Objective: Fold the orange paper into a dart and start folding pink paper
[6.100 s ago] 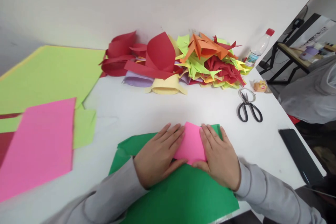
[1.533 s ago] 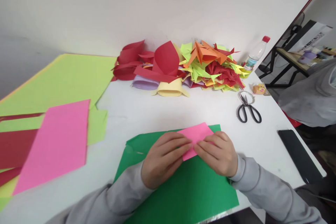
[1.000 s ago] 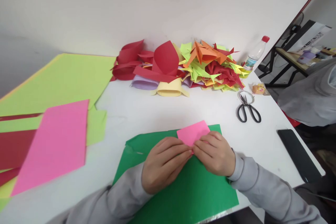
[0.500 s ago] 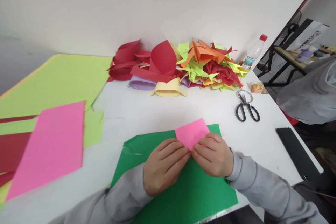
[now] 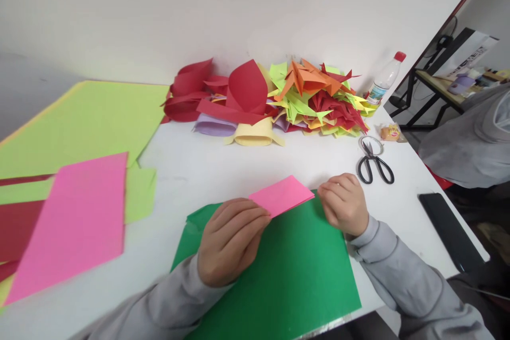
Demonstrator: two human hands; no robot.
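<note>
My left hand (image 5: 235,241) is closed on the left end of a small folded pink paper (image 5: 282,196), its fingertips pinching the near left corner. The paper's layers part slightly along its right end. Just beyond that end is my right hand (image 5: 345,204), its fingers curled together, with a narrow gap between fingertips and paper. No object shows in the right hand. Under both hands lies a green board (image 5: 303,271) with a creased far left corner.
Folded paper shapes (image 5: 306,95) and red paper pieces (image 5: 247,87) are heaped along the wall. Coloured sheets (image 5: 75,223) spread over the left side. On the right are scissors (image 5: 374,162), tape roll, snack packet, bottle (image 5: 384,82) and black phone (image 5: 452,231). A person in grey sits beyond.
The pink paper has turned and now shows a narrower folded strip. My right hand has moved right and away from my left hand, off the paper. My left hand has shifted slightly left.
</note>
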